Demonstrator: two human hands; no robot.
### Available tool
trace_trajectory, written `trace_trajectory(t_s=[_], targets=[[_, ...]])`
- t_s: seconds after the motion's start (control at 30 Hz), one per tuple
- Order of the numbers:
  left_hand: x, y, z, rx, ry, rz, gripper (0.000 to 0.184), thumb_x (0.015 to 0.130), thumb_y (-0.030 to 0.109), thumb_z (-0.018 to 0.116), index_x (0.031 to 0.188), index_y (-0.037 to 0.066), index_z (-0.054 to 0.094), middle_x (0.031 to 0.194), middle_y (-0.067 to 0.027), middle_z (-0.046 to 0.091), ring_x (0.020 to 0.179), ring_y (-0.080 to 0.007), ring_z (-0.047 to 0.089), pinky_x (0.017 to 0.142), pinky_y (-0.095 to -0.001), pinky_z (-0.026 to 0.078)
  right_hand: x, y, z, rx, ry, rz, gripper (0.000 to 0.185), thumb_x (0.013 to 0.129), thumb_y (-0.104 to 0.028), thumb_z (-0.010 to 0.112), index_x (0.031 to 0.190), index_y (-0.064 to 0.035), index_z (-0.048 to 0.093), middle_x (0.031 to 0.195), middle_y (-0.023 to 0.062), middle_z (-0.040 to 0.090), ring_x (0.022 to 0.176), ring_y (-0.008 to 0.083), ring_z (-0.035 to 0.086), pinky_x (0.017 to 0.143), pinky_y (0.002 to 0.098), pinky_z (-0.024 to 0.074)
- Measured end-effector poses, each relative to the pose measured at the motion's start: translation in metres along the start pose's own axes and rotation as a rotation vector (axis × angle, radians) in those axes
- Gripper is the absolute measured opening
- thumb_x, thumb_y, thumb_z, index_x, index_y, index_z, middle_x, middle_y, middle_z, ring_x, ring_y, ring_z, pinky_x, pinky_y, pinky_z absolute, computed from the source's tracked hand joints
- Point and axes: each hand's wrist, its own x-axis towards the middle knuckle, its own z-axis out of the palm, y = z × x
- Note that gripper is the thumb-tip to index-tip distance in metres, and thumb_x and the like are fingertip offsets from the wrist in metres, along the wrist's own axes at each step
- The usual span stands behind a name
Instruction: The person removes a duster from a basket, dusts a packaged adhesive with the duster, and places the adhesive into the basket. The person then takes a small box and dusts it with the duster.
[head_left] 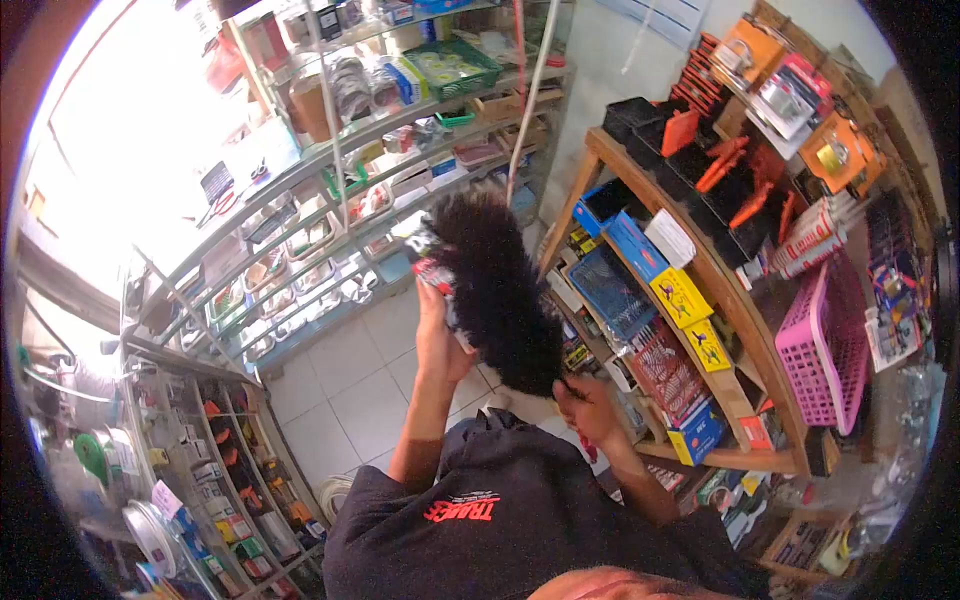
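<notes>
A fluffy black duster stretches up and to the left across the middle of the view. My right hand is closed around its lower end, where a bit of red handle shows below the fingers. My left hand grips a package with red, white and black print, its thumb side toward the duster. The duster's fibres lie against or in front of this package and hide much of it, so what is inside cannot be made out.
To the right stands a wooden shelf with yellow and blue boxes and a pink basket. Ahead are barred glass shelves of small goods. More stocked racks rise at left. White floor tiles show between them.
</notes>
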Motion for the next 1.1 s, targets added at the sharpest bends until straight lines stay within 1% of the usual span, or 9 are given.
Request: trace_trajectory(t_s=[0.1,0.17,0.23,0.53,0.67,0.77,0.8,1.03,1.1], targets=[[-0.001,0.029,0.008,-0.035,0.024,0.153,0.055,0.093,0.051,0.036,0.131,0.011,0.038,0.121,-0.0075,0.053,0.105,-0.0231,0.055,0.082,-0.0356,0.050,0.007,0.012,-0.005,-0.170,-0.071,-0.124,0.027,0.092,-0.024,0.055,0.070,-0.0096,0.048,0.052,-0.0046,0.039,0.041,0.0031,0.032,0.037,0.0228,0.0243],[-0.008,0.028,-0.011,-0.030,0.080,-0.041,0.053,0.093,0.050,0.037,0.134,0.016,0.036,0.115,-0.0060,0.054,0.099,-0.0195,0.056,0.068,-0.0402,0.053,0.020,0.017,-0.006,-0.076,-0.058,-0.087,0.027,0.090,-0.028,0.057,0.071,-0.0093,0.051,0.052,-0.0051,0.040,0.041,0.0042,0.034,0.038,0.0230,0.0260],[-0.010,0.022,-0.008,0.154,0.271,-0.114,0.051,0.096,0.046,0.033,0.139,0.020,0.028,0.131,-0.0033,0.043,0.119,-0.0215,0.044,0.089,-0.0382,0.046,0.029,0.011,0.001,0.009,-0.009,-0.112,0.028,0.088,-0.033,0.060,0.074,-0.0090,0.058,0.053,-0.0052,0.044,0.043,0.0058,0.038,0.039,0.0233,0.0281],[0.021,0.045,-0.043,-0.076,0.063,0.051,0.049,0.095,0.046,0.033,0.135,0.018,0.034,0.128,-0.0051,0.048,0.114,-0.0216,0.050,0.089,-0.0435,0.047,0.051,-0.003,0.018,-0.148,0.003,-0.094,0.018,0.085,-0.020,0.062,0.086,-0.0020,0.062,0.064,0.0040,0.056,0.056,0.0116,0.050,0.052,0.0270,0.0415],[0.019,0.067,-0.014,-0.172,0.025,0.023,0.052,0.094,0.050,0.032,0.132,0.015,0.037,0.121,-0.0052,0.051,0.105,-0.0194,0.054,0.087,-0.0378,0.048,0.071,0.017,0.019,-0.278,0.076,-0.323,0.020,0.089,-0.019,0.057,0.075,-0.0060,0.051,0.060,-0.0018,0.045,0.051,0.0070,0.039,0.046,0.0239,0.0318],[0.053,0.042,-0.076,-0.617,-0.713,-0.043,0.055,0.094,0.052,0.031,0.133,0.014,0.038,0.125,-0.0078,0.051,0.111,-0.0228,0.053,0.090,-0.0399,0.047,0.070,-0.001,0.020,-0.170,0.064,-0.192,0.019,0.086,-0.017,0.061,0.081,-0.0001,0.056,0.073,0.0070,0.054,0.063,0.0162,0.049,0.059,0.0301,0.0403],[0.034,0.064,-0.025,-0.221,0.037,-0.068,0.060,0.093,0.055,0.029,0.132,0.011,0.040,0.122,-0.0084,0.053,0.109,-0.0236,0.054,0.091,-0.0410,0.047,0.072,-0.001,0.021,-0.291,0.071,-0.245,0.018,0.085,-0.017,0.062,0.083,0.0008,0.057,0.076,0.0091,0.057,0.066,0.0180,0.051,0.061,0.0310,0.0423],[0.057,0.075,-0.027,-0.312,-0.111,-0.034,0.068,0.091,0.060,0.028,0.136,0.009,0.035,0.132,-0.0121,0.046,0.114,-0.0279,0.051,0.095,-0.0449,0.044,0.082,-0.009,0.029,-0.535,0.133,-0.434,0.020,0.087,-0.016,0.058,0.072,-0.0049,0.051,0.062,-0.0006,0.048,0.054,0.0094,0.044,0.050,0.0259,0.0331],[0.072,0.070,-0.034,-0.438,-0.238,0.021,0.068,0.091,0.058,0.028,0.136,0.008,0.034,0.134,-0.0138,0.043,0.114,-0.0299,0.051,0.095,-0.0467,0.043,0.065,-0.030,0.042,-0.543,0.024,-0.300,0.017,0.081,-0.012,0.065,0.079,0.0043,0.059,0.073,0.0111,0.061,0.066,0.0223,0.055,0.069,0.0335,0.0470]])
